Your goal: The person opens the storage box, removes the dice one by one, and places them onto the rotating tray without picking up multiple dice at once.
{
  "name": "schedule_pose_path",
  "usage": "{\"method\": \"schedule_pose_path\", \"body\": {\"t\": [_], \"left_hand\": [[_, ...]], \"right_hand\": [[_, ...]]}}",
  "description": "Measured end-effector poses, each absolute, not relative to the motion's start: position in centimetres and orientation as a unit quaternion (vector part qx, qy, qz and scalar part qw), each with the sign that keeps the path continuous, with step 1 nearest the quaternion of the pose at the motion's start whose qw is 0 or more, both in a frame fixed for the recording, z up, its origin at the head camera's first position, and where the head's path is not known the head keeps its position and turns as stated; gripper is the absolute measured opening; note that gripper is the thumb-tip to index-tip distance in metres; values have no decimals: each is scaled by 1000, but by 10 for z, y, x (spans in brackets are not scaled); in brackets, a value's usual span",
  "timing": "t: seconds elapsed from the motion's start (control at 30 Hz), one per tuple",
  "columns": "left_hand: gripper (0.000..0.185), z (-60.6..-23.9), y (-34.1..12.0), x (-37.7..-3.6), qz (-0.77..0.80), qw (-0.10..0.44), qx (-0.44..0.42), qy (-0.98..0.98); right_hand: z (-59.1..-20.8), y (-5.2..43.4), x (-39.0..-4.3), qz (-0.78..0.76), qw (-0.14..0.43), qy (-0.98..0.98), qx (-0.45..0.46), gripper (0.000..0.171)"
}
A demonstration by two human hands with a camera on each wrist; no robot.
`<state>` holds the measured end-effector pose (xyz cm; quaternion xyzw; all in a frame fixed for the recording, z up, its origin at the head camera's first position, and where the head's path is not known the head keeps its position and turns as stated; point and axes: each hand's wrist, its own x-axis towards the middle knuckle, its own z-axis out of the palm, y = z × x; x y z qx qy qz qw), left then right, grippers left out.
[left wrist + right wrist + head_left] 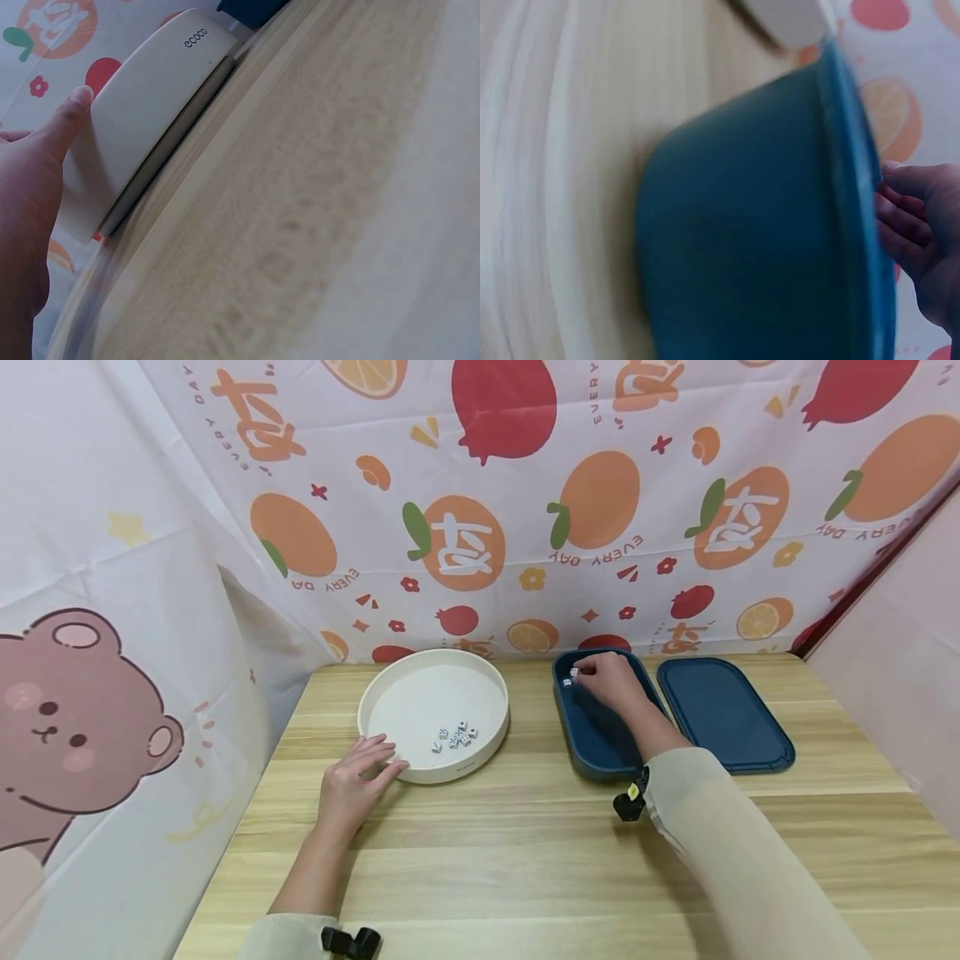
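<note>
A round white tray (420,697) with a low wall holds several small white dice (453,741) near its front right. My left hand (354,783) rests on the tray's front left rim, fingers loosely extended; its thumb (73,112) touches the wall in the left wrist view. My right hand (611,682) reaches over the far end of a deep blue box (592,731), its fingertips pinching a white die (574,672). Another die (567,682) shows just beside it in the box. In the right wrist view the box wall (750,217) hides the dice.
A flat dark-blue lid (723,714) lies right of the box on the wooden table (487,852). A fruit-print cloth (525,602) hangs close behind the containers. A white curtain with a bear print (97,718) hangs along the left side.
</note>
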<state>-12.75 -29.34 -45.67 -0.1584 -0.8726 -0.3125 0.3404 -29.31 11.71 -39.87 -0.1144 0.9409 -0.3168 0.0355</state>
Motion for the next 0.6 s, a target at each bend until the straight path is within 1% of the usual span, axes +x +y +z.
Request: {"method": "schedule_pose_path", "body": {"t": [0.2,0.43,0.6], "left_hand": [[30,-457,-294,-128,-311,338,-157,-874],[30,-455,-294,-128,-307,333,-153,-879],[30,-455,-294,-128,-305,330,-151,-880]], "right_hand": [[-379,100,-277,-370,-34,919,-131,31],[-363,57,-245,-415,-99,886,-179,29],[-369,21,-226,-462,-116,856,-200,28]]}}
